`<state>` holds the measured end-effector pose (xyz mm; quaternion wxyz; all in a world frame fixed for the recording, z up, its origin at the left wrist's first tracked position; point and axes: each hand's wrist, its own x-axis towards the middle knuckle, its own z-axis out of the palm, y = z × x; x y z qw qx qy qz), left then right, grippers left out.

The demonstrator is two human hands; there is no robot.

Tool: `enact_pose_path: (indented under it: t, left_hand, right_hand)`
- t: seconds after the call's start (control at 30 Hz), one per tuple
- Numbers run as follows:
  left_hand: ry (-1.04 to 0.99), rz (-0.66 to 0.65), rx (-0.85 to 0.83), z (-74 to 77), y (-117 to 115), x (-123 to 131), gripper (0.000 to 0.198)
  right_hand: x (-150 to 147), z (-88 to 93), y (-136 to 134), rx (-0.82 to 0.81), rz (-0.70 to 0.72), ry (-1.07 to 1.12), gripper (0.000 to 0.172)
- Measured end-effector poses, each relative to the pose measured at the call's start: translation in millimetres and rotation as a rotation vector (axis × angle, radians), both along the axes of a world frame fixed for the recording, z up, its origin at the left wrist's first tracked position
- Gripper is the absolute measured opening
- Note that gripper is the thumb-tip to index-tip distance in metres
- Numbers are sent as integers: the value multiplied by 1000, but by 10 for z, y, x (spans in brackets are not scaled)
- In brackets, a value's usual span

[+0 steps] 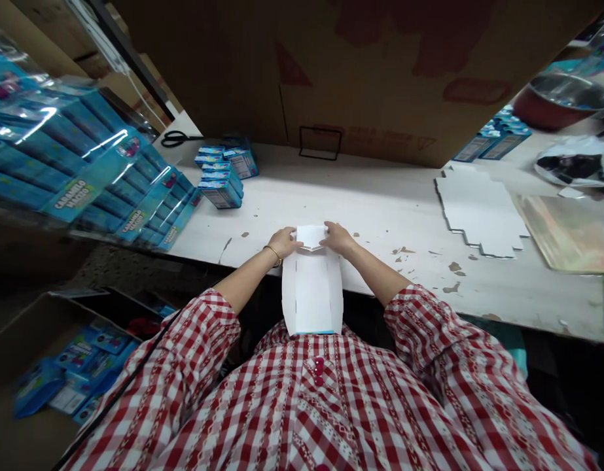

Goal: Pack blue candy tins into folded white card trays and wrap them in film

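Note:
A white cardboard carton blank lies at the table's front edge, with its blue printed side barely showing at the end nearest me. My left hand and my right hand both press on its far end, gripping a folded white flap between them. A gold bangle circles my left wrist. A stack of flat white die-cut blanks lies to the right of my right hand, out of reach of my fingers.
Several blue printed cartons stand at the table's far left, near black scissors. Plastic-wrapped blue Caramelo packs fill the left. A large cardboard sheet rises behind the table. A metal bowl sits at the far right, and an open box stands on the floor at lower left.

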<state>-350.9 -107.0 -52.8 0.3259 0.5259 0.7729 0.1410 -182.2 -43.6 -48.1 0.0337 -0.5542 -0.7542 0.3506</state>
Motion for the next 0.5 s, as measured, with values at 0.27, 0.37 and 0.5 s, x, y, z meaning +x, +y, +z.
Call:
enact_pose_path:
  t: [0.27,0.37,0.5]
  left_hand:
    - [-270,109,-21,-130,-20,-1,41]
    - [-167,68,28,-99,-62,-8,29]
    - [-114,-11,84,-50,-118,-25,39]
  right_hand:
    - [-3,28,11,-161,-101,81,36]
    - [16,58,-54,-223,-139,134,25]
    - [53,114,-97,-379,-226,262,46]
